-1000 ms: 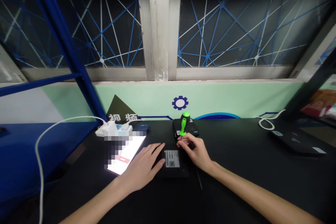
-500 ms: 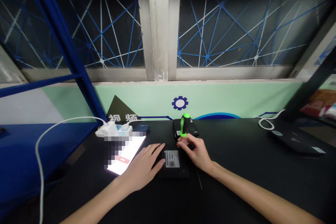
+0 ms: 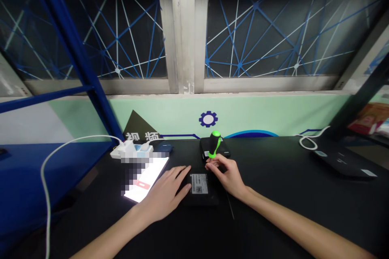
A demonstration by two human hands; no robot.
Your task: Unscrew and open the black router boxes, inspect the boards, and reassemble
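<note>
A flat black device with a white printed label lies on the black table. Along its left side rests my left hand, open, fingers stretched and thumb apart, touching the edge. My right hand pinches a screwdriver low down, just under its black and green handle. The screwdriver stands nearly upright over the device's far right corner. Its tip is hidden by my fingers, so I cannot tell what it touches. Beside the device, on the right, lies a thin dark rod.
A second black box stands behind the screwdriver. At left are a lit phone or tablet, a white power strip with plugs, and a white cable. Another flat black device and a coiled white cable are at right.
The screwdriver's handle has turned about its axis: its green stripe has gone from the left side to the right. Both hands remain in nearly the same place.
</note>
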